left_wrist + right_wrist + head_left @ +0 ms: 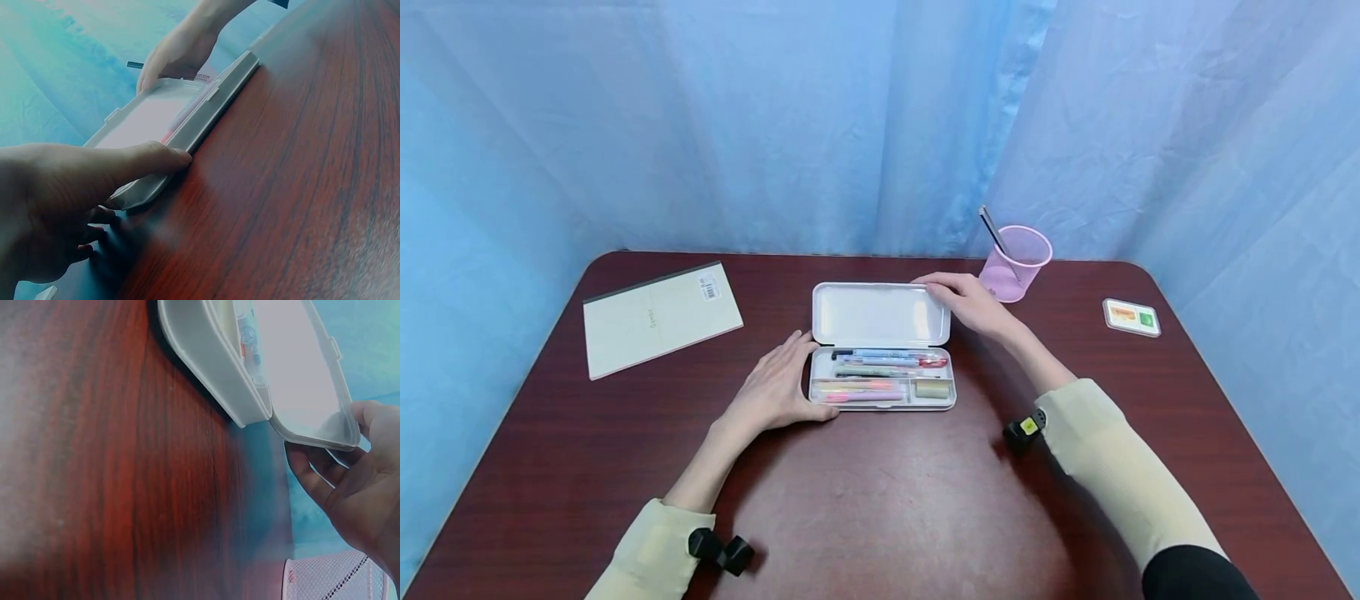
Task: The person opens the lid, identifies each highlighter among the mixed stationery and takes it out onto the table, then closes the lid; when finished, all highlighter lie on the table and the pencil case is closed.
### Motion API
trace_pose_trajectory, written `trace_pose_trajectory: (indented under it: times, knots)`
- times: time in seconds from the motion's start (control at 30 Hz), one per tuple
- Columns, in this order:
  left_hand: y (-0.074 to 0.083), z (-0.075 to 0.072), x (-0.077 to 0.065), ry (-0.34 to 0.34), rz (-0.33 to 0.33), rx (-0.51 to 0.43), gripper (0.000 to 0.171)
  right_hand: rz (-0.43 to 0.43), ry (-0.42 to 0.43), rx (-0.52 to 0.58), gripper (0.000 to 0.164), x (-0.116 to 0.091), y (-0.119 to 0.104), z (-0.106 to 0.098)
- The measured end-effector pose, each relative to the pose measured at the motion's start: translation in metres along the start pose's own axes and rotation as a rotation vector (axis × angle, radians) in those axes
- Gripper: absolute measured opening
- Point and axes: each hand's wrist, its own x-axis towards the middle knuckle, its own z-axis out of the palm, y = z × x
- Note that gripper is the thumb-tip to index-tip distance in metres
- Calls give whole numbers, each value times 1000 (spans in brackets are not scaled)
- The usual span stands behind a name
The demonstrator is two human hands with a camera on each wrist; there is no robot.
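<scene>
A white pencil case lies opened on the table, its lid tilted back on the far side. Several pens lie in its back compartment, and highlighters with a beige eraser-like block sit in front. My left hand grips the case's left end, thumb along the front wall and fingers round the side. At the lid's far right corner, my right hand holds the edge, thumb on the inner face and fingers behind it.
A pink mesh pen cup with dark pens stands just beyond my right hand. To the left lies a pale notebook. A small clear-edged case is near the right edge. Blue curtains hang behind the table.
</scene>
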Motion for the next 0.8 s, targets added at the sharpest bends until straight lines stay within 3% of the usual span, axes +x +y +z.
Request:
trace_pose_trajectory:
  times: [0.3, 0.6, 0.67, 0.8]
  knots:
    - [0, 1, 0, -5, -11, 2, 101, 16, 99, 22, 37, -21, -4, 1]
    - [0, 1, 0, -9, -2, 5, 100, -76, 455, 100, 36, -68, -20, 5]
    - [0, 1, 0, -5, -4, 6, 100, -86, 446, 130, 36, -77, -25, 9]
    - [-1, 1, 1, -2, -8, 3, 100, -90, 303, 123, 38, -85, -30, 18]
